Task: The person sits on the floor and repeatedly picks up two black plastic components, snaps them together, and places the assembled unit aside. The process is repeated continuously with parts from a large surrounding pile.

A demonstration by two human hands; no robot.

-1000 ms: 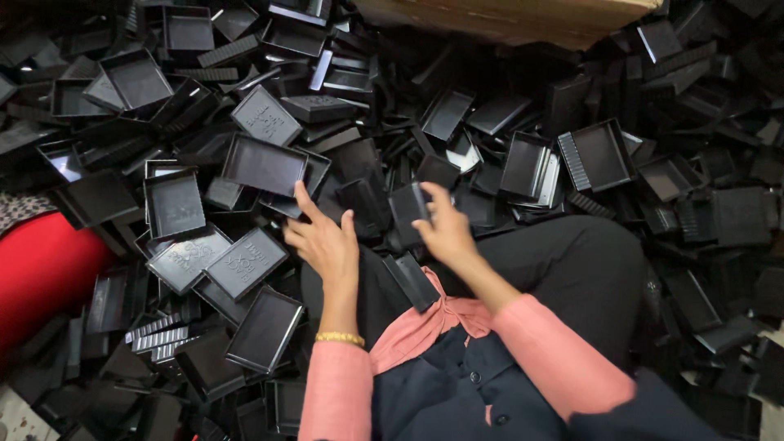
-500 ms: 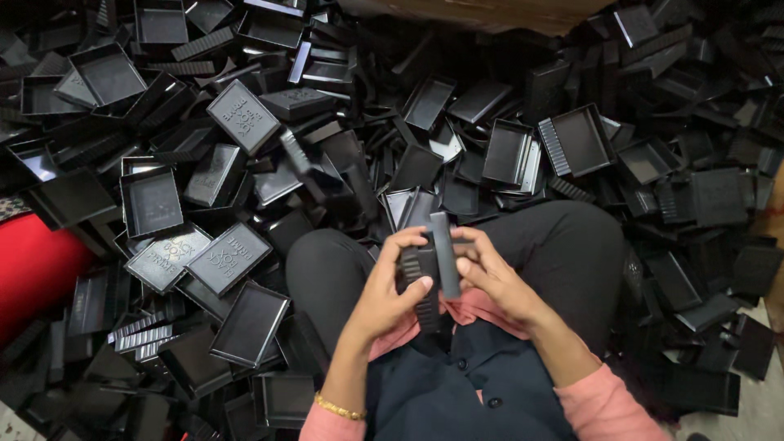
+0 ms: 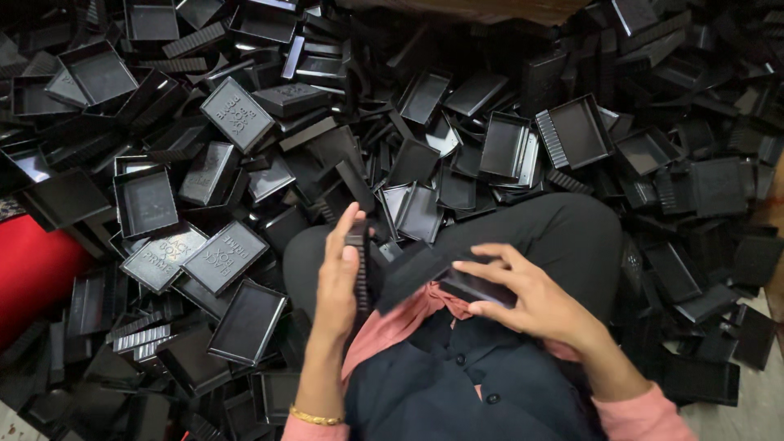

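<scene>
I see a heap of black plastic trays (image 3: 245,122) spread all around and ahead of both hands, lids and shallow boxes lying tilted and overlapping at every angle, some face up, some upside down. Well off to the left of the left hand a red cushion-like thing (image 3: 33,265) shows at the heap's edge. Under the hands are the black-trousered knees (image 3: 563,233) of the seated person, and below the wrists a pink shirt (image 3: 392,322) under a dark apron (image 3: 457,392). Just beyond the fingertips a few trays lean on the knees, among them a greyish open tray (image 3: 419,211). To the left of the left hand a flat tray (image 3: 247,320) lies face up. The left hand (image 3: 339,282) stands on edge, fingers straight up, gripping a narrow ribbed black piece (image 3: 359,273) upright against the palm. The right hand (image 3: 531,298) is curled around a dark tray part (image 3: 478,286), thumb under and fingers over it. Between the two hands another black tray piece (image 3: 411,273) sticks out tilted; I cannot tell for certain which hand carries it, though it touches the part in the right hand. A gold bangle (image 3: 317,418) sits on the left wrist.
</scene>
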